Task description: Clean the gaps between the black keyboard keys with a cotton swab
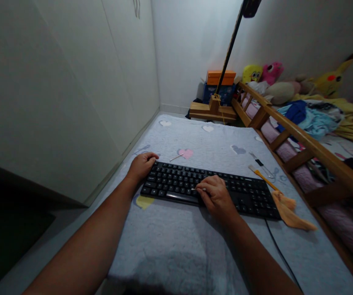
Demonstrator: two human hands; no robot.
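Note:
A black keyboard (176,198) lies slightly slanted on a pale cloth with heart prints. My left hand (142,166) grips its far left corner, with the thumb at the edge and the fingers curled. Over the keys right of the middle, my right hand (215,193) pinches a white cotton swab (194,189), whose tip points left at the lower letter rows. Some keys are hidden under this hand. A second cotton swab (176,157) rests on the cloth behind the keyboard.
Right of the keyboard lie an orange cloth (293,213), a yellow-handled brush (264,177) and a thin tool with a black band (260,163). A cable (279,250) runs toward me. A wooden bed rail (305,143) borders the right, a white cabinet (80,82) the left.

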